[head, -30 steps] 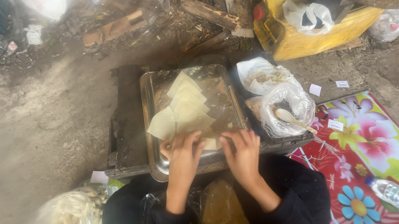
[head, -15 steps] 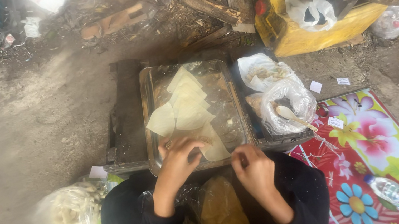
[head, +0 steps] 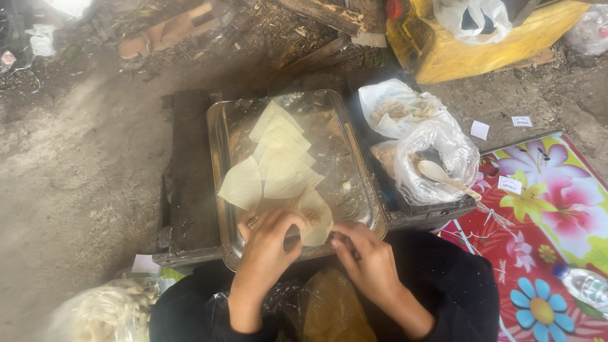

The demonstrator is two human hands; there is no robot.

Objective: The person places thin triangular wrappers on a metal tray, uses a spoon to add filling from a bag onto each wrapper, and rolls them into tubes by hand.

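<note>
head view: the left hand (head: 266, 242) and right hand (head: 362, 255) both pinch a pale dough wrapper (head: 315, 218) at the near edge of a metal tray (head: 221, 168), fingers curled closed on it. more wrappers (head: 278, 159) lie fanned across the tray. a plastic bag with a spoon (head: 433, 163) sits just beside the tray on the right.

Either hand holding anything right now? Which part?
Both the left hand and right hand pinch the near edge of a pale, thin dough wrapper over the metal tray.
</note>
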